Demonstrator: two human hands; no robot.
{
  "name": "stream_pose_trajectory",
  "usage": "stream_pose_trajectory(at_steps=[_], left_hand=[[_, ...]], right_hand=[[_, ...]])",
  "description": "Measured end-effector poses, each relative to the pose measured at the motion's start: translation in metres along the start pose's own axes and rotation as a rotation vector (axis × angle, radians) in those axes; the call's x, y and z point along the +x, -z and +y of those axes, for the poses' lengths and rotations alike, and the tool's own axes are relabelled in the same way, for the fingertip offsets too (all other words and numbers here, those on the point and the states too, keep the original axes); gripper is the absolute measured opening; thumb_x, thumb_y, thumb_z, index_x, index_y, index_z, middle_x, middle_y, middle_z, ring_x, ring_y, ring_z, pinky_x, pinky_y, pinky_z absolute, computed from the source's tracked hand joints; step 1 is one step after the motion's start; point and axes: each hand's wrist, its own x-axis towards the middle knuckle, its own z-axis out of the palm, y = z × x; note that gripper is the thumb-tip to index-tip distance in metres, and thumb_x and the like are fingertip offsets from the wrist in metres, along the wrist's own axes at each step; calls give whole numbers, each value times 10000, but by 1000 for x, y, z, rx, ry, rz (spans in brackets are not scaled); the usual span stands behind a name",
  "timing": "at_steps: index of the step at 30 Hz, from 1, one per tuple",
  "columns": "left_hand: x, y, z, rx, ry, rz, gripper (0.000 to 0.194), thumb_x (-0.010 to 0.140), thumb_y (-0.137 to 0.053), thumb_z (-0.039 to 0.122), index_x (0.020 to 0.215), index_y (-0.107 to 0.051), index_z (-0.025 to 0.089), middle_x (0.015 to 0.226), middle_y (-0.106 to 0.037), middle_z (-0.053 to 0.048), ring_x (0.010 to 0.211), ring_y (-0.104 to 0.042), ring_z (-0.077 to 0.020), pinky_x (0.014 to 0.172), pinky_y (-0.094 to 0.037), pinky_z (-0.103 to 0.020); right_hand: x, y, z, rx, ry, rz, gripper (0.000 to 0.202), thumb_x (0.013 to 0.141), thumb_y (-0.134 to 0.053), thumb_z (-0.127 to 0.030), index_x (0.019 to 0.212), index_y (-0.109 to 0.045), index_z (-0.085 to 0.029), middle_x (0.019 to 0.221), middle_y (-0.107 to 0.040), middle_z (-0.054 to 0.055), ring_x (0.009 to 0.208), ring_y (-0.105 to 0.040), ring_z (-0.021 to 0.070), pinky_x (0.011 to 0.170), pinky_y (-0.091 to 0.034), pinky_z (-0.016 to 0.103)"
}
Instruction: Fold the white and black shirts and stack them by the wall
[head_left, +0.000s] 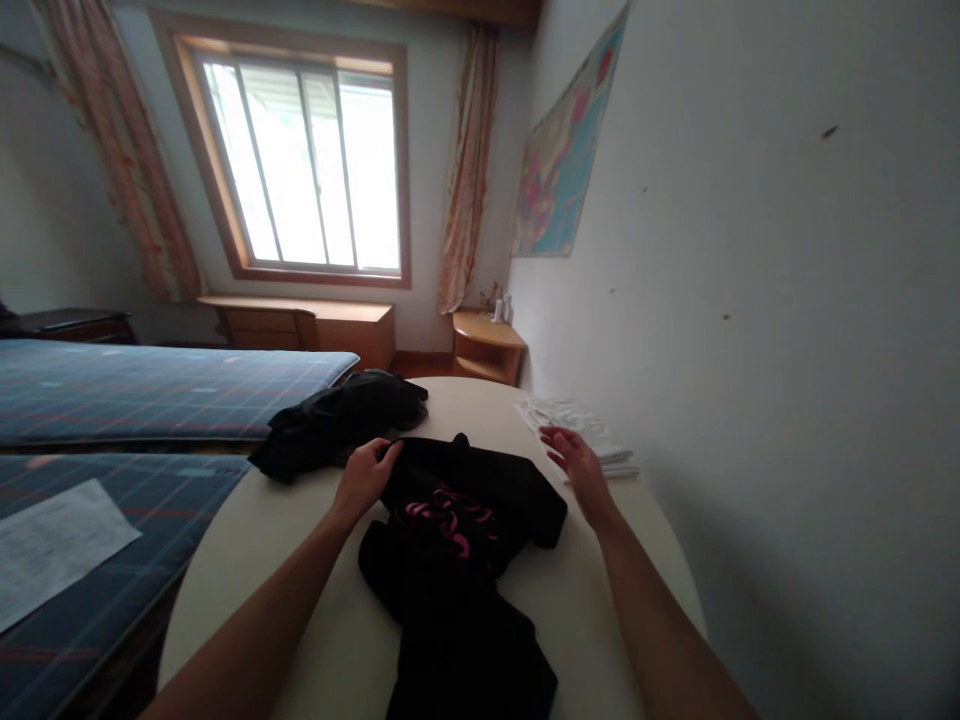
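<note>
Black garment point(469, 600) with pink print sprawls from the surface's point(337, 620) near edge to its middle; the left hand point(369, 474) pinches its far left corner. The right hand point(576, 462), fingers apart, hovers by white papers point(592, 435), far right.

Window point(371, 170) between patterned curtains point(469, 170) — wall map point(562, 165) — blue plaid mattresses point(165, 390).

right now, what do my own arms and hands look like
Your left hand and right hand are bare, with no gloves. Your left forearm and right forearm show no sleeves, watch, bracelet or cables. Fingernail detail is too small to tell.
</note>
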Motion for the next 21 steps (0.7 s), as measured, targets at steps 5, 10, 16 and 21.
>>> stream_pose_trajectory(at_steps=[5,10,16,21], left_hand=[[2,8,3,-119,75,12,530,804,-535,619,542,-597,162,475,-482,20,508,-465,-134,494,-323,-238],[-9,0,15,-395,-167,-229,393,795,-615,476,994,-677,143,858,-689,-36,807,-628,-205,720,-501,-271],[-28,-13,31,-162,-479,-381,380,852,-473,181,1190,-647,194,1129,-679,-73,1066,-616,-223,988,-463,-348],[-53,-19,52,-43,-650,-472,389,894,-462,160,1243,-607,248,1178,-667,-56,1073,-619,-194,968,-476,-313]], right_hand=[[-24,-25,-10,-427,191,-426,679,711,-783,-467,1325,-562,-282,1424,-528,72,1371,-406,292,1158,-270,494],[-20,-32,-4,-641,197,-371,259,862,-597,-355,1060,-701,-225,1032,-723,75,1023,-652,267,954,-475,442],[-17,-20,-25,-708,452,43,415,877,-560,-389,1238,-586,-186,1203,-651,127,1141,-592,282,1011,-442,466],[-40,-53,-40,-725,705,-370,568,798,-678,-306,1340,-516,-268,1293,-622,64,1317,-458,276,1146,-283,499]])
